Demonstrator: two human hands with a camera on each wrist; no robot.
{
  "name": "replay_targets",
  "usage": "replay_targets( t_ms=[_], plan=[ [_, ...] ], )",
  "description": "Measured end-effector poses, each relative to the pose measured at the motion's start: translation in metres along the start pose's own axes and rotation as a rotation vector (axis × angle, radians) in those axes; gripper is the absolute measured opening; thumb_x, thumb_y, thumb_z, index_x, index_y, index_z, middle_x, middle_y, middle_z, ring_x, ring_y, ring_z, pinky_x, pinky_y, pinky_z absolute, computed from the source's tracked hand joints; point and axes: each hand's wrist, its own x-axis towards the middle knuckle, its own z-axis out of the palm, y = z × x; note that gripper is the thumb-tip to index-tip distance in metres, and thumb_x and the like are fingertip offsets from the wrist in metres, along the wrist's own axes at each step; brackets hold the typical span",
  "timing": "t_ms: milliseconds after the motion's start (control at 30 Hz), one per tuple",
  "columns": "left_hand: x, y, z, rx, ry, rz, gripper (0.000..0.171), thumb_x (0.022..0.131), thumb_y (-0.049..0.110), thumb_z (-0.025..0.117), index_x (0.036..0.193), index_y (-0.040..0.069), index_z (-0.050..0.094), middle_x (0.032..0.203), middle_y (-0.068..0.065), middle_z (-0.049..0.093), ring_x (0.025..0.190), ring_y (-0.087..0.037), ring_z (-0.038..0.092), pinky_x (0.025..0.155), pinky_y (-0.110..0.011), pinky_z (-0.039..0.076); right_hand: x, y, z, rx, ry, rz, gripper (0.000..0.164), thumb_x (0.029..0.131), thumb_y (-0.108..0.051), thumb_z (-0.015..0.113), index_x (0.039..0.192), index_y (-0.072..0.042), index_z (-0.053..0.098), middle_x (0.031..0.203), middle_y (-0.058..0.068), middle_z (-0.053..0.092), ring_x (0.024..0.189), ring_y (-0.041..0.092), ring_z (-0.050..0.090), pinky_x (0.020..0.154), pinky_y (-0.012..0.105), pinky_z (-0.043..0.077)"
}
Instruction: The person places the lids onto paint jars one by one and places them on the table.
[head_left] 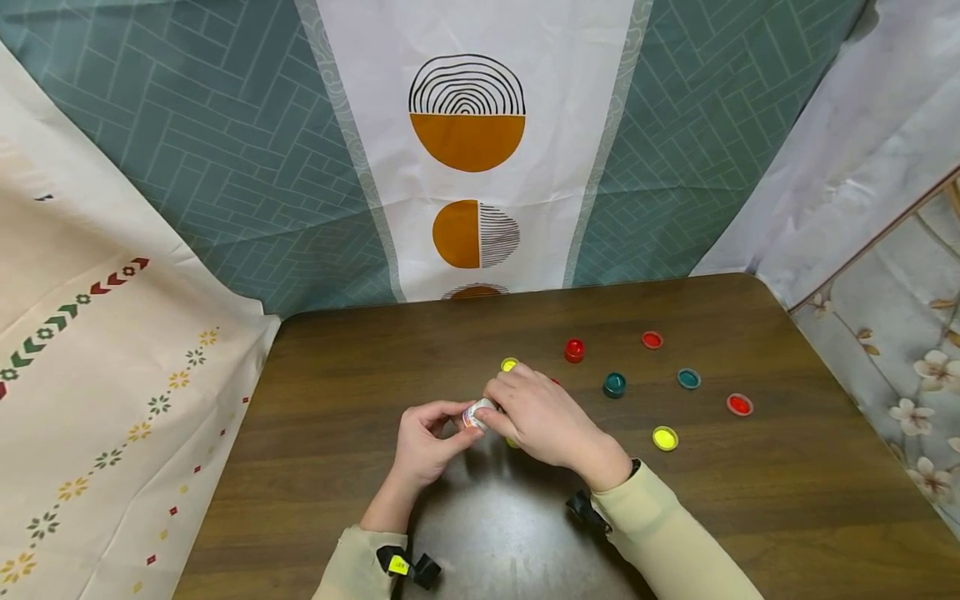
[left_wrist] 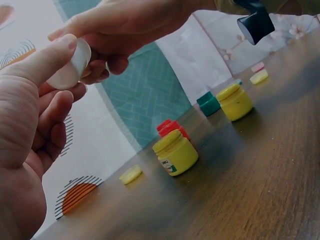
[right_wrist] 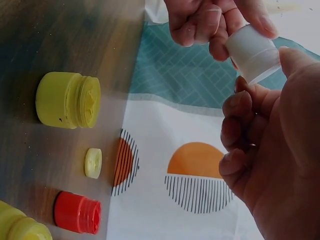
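Both hands hold a small white jar (head_left: 477, 413) above the table. My left hand (head_left: 424, 443) pinches it from the left between thumb and fingers. From the other side my right hand (head_left: 546, 421) grips its end with thumb and fingertips. In the right wrist view the white jar (right_wrist: 253, 54) shows a rim at its lower end, close to the right fingers. Beyond the hands, in the left wrist view, stand two uncapped yellow paint jars (left_wrist: 176, 154), a red jar (left_wrist: 170, 128) and a teal jar (left_wrist: 207, 104). The right hand partly hides some of these in the head view.
On the brown table (head_left: 337, 500) stand an open red jar (head_left: 574, 351) and an open teal jar (head_left: 614, 385). Loose lids lie to the right: red lids (head_left: 739, 405), a teal lid (head_left: 688, 379) and a yellow lid (head_left: 665, 438). Patterned cloths (head_left: 285, 167) hang behind.
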Motion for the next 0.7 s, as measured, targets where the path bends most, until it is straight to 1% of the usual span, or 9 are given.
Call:
replay_targets(
  t_ms=[133, 233, 367, 433, 567, 700],
  plan=[
    [0.0007, 0.0020, -0.0013, 0.022, -0.003, -0.018, 0.026, 0.082, -0.012, 0.086, 0.107, -0.007, 0.078, 0.091, -0.003, 0.078, 0.075, -0.010, 0.067, 0.067, -0.032, 0.059, 0.0003, 0.0004, -0.0007, 0.026, -0.005, 0.017, 0.030, 0.111, -0.042, 0.059, 0.101, -0.015, 0.066, 0.092, -0.008, 0.058, 0.090, 0.016, 0.049, 0.082, 0.034, 0.046],
    [0.0018, 0.0043, -0.0019, 0.072, -0.032, -0.075, 0.026, 0.083, -0.010, 0.086, 0.106, -0.001, 0.077, 0.092, -0.004, 0.078, 0.079, -0.013, 0.069, 0.072, -0.041, 0.060, -0.0015, 0.0003, -0.0018, 0.051, -0.020, 0.052, 0.030, 0.109, -0.044, 0.062, 0.105, -0.014, 0.068, 0.094, -0.008, 0.060, 0.091, 0.016, 0.050, 0.082, 0.033, 0.047],
    [0.0031, 0.0076, -0.0013, 0.150, -0.082, -0.143, 0.026, 0.086, -0.002, 0.087, 0.106, 0.008, 0.075, 0.096, -0.003, 0.078, 0.085, -0.017, 0.072, 0.077, -0.053, 0.058, -0.0045, 0.0008, -0.0017, 0.064, -0.040, 0.087, 0.032, 0.106, -0.046, 0.067, 0.108, -0.014, 0.068, 0.093, -0.009, 0.059, 0.090, 0.015, 0.049, 0.080, 0.032, 0.047],
    [0.0037, 0.0091, -0.0009, 0.174, -0.093, -0.155, 0.027, 0.087, 0.000, 0.088, 0.108, 0.011, 0.074, 0.098, -0.003, 0.077, 0.086, -0.018, 0.072, 0.078, -0.056, 0.058, -0.0049, 0.0009, -0.0022, 0.066, -0.045, 0.097, 0.034, 0.104, -0.047, 0.070, 0.110, -0.014, 0.069, 0.093, -0.009, 0.059, 0.090, 0.015, 0.048, 0.080, 0.032, 0.047],
    [0.0052, 0.0102, -0.0007, 0.207, -0.101, -0.160, 0.031, 0.088, 0.002, 0.087, 0.112, 0.012, 0.071, 0.100, -0.003, 0.077, 0.089, -0.018, 0.072, 0.081, -0.058, 0.058, -0.0038, 0.0007, -0.0046, 0.072, -0.050, 0.116, 0.038, 0.098, -0.049, 0.076, 0.112, -0.014, 0.070, 0.096, -0.008, 0.062, 0.093, 0.015, 0.050, 0.082, 0.033, 0.049],
    [0.0055, 0.0098, -0.0014, 0.218, -0.118, -0.157, 0.037, 0.090, 0.003, 0.086, 0.123, 0.010, 0.071, 0.106, -0.005, 0.078, 0.093, -0.018, 0.073, 0.082, -0.057, 0.059, -0.0029, 0.0011, -0.0064, 0.080, -0.064, 0.131, 0.038, 0.097, -0.050, 0.077, 0.111, -0.015, 0.070, 0.098, -0.009, 0.064, 0.095, 0.015, 0.051, 0.083, 0.034, 0.049]
  ],
)
